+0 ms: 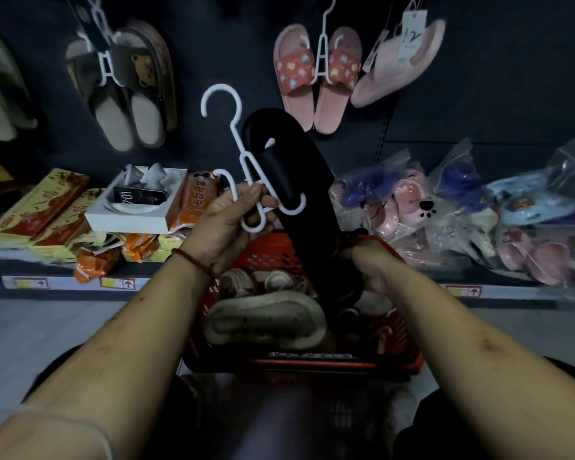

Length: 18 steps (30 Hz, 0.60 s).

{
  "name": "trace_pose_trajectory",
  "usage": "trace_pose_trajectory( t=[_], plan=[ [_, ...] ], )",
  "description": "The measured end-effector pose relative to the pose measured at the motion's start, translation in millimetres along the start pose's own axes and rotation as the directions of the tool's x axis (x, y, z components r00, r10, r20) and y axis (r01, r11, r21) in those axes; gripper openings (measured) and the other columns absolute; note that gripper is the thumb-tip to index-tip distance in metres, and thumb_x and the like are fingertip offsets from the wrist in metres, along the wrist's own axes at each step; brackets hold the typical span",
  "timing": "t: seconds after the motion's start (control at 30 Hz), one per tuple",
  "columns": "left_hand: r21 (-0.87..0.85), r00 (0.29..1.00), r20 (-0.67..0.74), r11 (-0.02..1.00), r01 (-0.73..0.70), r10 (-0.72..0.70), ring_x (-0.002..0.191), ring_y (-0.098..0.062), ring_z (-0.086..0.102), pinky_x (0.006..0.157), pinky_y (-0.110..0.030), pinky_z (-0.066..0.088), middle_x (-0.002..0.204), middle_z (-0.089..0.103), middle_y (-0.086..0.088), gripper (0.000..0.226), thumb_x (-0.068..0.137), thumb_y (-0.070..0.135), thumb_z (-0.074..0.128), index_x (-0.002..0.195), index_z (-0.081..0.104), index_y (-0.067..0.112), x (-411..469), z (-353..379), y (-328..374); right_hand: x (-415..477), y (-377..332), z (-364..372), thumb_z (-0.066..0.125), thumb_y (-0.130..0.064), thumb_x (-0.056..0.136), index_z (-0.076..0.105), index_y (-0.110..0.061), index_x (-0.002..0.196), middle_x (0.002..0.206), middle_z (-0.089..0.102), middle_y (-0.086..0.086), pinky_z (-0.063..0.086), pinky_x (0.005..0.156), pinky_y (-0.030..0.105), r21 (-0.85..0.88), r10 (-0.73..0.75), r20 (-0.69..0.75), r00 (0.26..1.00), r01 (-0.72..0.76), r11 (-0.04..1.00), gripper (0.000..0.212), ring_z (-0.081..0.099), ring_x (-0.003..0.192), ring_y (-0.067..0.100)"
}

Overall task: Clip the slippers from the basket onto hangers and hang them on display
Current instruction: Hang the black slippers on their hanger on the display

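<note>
So the person is holding the white hanger (235,129) up in the left hand (228,224), around 11 o'clock from the middle of the view. Its hook is pointing up and tilting left. The left fingers (267,202) are curling round the hanger's lower loops with the thumb pressing on top, and I'm guessing that's to keep it from twisting while the shoe goes on.

The black slipper (299,200) is standing on end, leaning from 12 o'clock down toward 5 o'clock. The hanger's right-hand arm is already threading under the strap, so I'd say the clipping is halfway there for this one.

The right hand (370,260) is gripping the slipper's lower end at about 4 o'clock, and it looks like it's steering the shoe onto the prong. Its fingers are mostly hiding behind the sole, so I can't tell how tightly they're closing. Both forearms are reaching forward, wrists bending in toward each other.

All of this is happening right above the red basket (312,364), which is sitting at 6 o'clock with a beige slipper (266,320) and a few more inside. That keeps the next pair within easy reach.

Up at 12 to 1 o'clock the pink slippers (294,71) are already hanging on the dark wall, and the brown pair (136,104) is at 10 o'clock.
</note>
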State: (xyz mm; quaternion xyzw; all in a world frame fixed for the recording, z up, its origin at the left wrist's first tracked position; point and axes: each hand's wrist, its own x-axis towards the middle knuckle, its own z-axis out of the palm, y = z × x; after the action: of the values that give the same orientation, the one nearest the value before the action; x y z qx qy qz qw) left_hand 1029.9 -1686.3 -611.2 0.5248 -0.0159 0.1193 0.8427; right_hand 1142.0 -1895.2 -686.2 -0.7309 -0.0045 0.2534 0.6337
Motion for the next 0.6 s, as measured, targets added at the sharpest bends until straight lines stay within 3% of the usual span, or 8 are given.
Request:
trace_pose_trajectory(
  t=[0.1, 0.17, 0.23, 0.3, 0.37, 0.5, 0.57, 0.6],
  plan=[
    [-0.04, 1.0, 0.003, 0.999, -0.026, 0.026, 0.067, -0.016, 0.062, 0.063, -0.028, 0.054, 0.079, 0.068, -0.001, 0.025, 0.098, 0.019, 0.049, 0.084, 0.07, 0.018, 0, -1, 5, 0, 6, 20, 0.062, 0.008, 0.088, 0.067, 0.001, 0.116, 0.106, 0.073, 0.022, 0.055, 0.093, 0.052, 0.101, 0.023, 0.109, 0.994, -0.034, 0.994, 0.03, 0.07, 0.098, 0.04],
    [-0.054, 1.0, -0.001, 0.998, -0.031, 0.03, 0.069, -0.015, 0.061, 0.065, -0.028, 0.053, 0.08, 0.067, 0.002, 0.021, 0.094, 0.024, 0.053, 0.086, 0.072, 0.022, 1, -3, 7, 1, 15, 34, 0.07, 0.001, 0.086, 0.063, -0.001, 0.125, 0.115, 0.071, 0.02, 0.055, 0.094, 0.05, 0.164, 0.069, 0.206, 0.976, -0.104, 0.981, 0.04, 0.068, 0.105, 0.037],
    [-0.09, 1.0, -0.007, 0.996, -0.021, 0.02, 0.068, -0.014, 0.062, 0.065, -0.028, 0.053, 0.08, 0.066, 0.002, 0.022, 0.092, 0.026, 0.053, 0.086, 0.074, 0.024, 2, -5, 8, -1, 21, 46, 0.077, -0.013, 0.084, 0.061, -0.006, 0.127, 0.107, 0.073, 0.011, 0.057, 0.076, 0.034, -0.005, 0.105, 0.269, 0.957, -0.108, 0.994, 0.047, 0.07, 0.091, 0.026],
    [-0.113, 1.0, 0.005, 0.994, -0.011, 0.012, 0.068, -0.015, 0.062, 0.065, -0.027, 0.053, 0.08, 0.066, 0.001, 0.021, 0.094, 0.024, 0.052, 0.089, 0.073, 0.021, 3, -8, 7, -9, 21, 55, 0.077, -0.022, 0.086, 0.064, -0.011, 0.113, 0.082, 0.067, 0.0, 0.046, 0.056, 0.021, -0.3, 0.124, 0.302, 0.945, -0.029, 0.954, 0.031, 0.061, 0.068, 0.011],
    [-0.1, 1.0, 0.001, 0.995, 0.01, -0.01, 0.067, -0.014, 0.063, 0.064, -0.027, 0.054, 0.081, 0.067, 0.0, 0.019, 0.098, 0.021, 0.05, 0.095, 0.068, 0.017, 4, -9, 6, -11, 21, 57, 0.074, -0.027, 0.089, 0.068, -0.012, 0.105, 0.076, 0.063, -0.003, 0.041, 0.05, 0.019, -0.416, 0.101, 0.288, 0.952, 0.029, 0.909, 0.023, 0.056, 0.063, 0.008],
    [-0.031, 0.998, -0.036, 0.998, 0.056, -0.057, 0.065, -0.017, 0.063, 0.062, -0.027, 0.054, 0.081, 0.069, -0.003, 0.014, 0.099, 0.019, 0.049, 0.098, 0.06, 0.011, 6, -14, 0, -7, 14, 43, 0.075, -0.025, 0.089, 0.064, -0.02, 0.081, 0.067, 0.061, -0.003, 0.038, 0.045, 0.019, -0.401, 0.035, 0.249, 0.968, 0.07, 0.914, 0.014, 0.052, 0.058, 0.01],
    [0.006, 0.997, -0.043, 0.998, 0.067, -0.067, 0.067, -0.017, 0.063, 0.063, -0.026, 0.053, 0.083, 0.069, -0.003, 0.014, 0.099, 0.02, 0.051, 0.096, 0.062, 0.012, 7, -19, -2, 0, 5, 28, 0.068, -0.01, 0.092, 0.068, -0.014, 0.089, 0.07, 0.064, 0.002, 0.04, 0.039, 0.016, -0.384, -0.016, 0.105, 0.994, 0.056, 0.922, 0.005, 0.053, 0.054, 0.01],
    [0.025, 0.996, -0.052, 0.997, 0.068, -0.067, 0.066, -0.017, 0.063, 0.063, -0.025, 0.053, 0.083, 0.069, -0.004, 0.015, 0.098, 0.02, 0.052, 0.096, 0.062, 0.01, 8, -21, -3, 6, 2, 19, 0.062, -0.003, 0.094, 0.07, -0.011, 0.099, 0.075, 0.067, 0.005, 0.041, 0.038, 0.015, -0.381, -0.05, 0.017, 0.999, 0.053, 0.923, 0.012, 0.057, 0.053, 0.011]
  ],
)
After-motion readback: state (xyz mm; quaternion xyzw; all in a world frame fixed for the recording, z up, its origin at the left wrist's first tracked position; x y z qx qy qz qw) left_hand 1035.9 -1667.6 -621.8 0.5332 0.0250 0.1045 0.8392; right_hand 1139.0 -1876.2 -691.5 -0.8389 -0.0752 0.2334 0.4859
